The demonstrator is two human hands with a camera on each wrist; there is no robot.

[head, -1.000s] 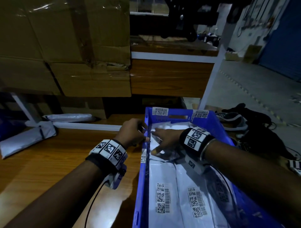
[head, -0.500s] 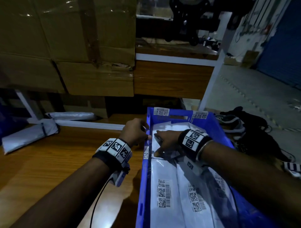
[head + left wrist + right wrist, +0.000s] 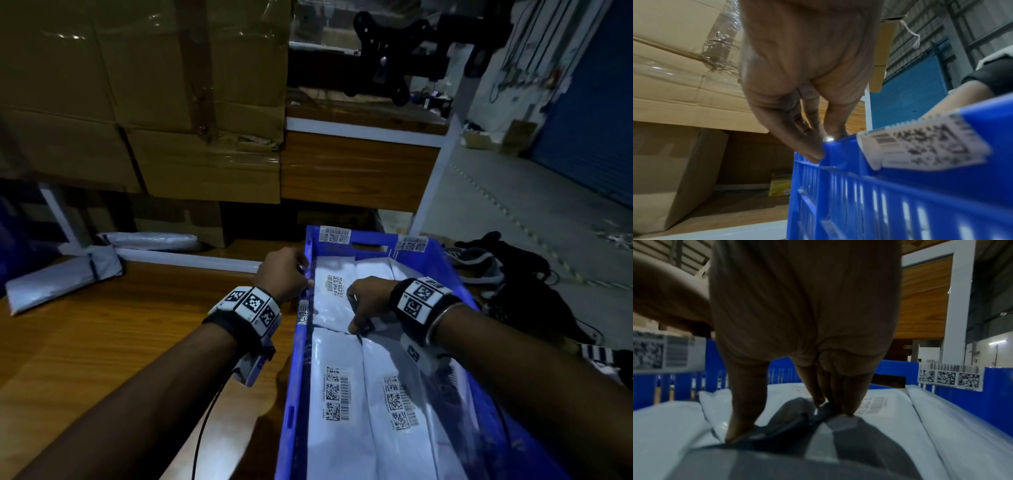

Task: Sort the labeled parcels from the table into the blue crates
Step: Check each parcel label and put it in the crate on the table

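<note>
A blue crate [image 3: 301, 359] stands at the right end of the wooden table, with several white labeled parcels lying flat in it. My left hand [image 3: 284, 274] grips the crate's left rim near the far corner. In the left wrist view the left hand [image 3: 825, 145] has its fingers hooked over the crate [image 3: 859, 186] and its thumb outside. My right hand [image 3: 366, 301] is inside the crate, on the far parcel [image 3: 325, 308]. In the right wrist view the right hand [image 3: 791, 421] pinches that parcel's grey crumpled end [image 3: 797, 410] between thumb and fingertips.
Two more white parcels [image 3: 65, 277] [image 3: 147, 240] lie at the table's far left. Stacked cardboard boxes [image 3: 171, 102] rise behind the table [image 3: 102, 342]. Shoes and dark clothes [image 3: 479, 267] lie on the floor right of the crate. A white post [image 3: 435, 171] stands beyond it.
My right hand has drawn back to the right over the far parcel, uncovering its label. The left hand has stayed on the crate rim.
</note>
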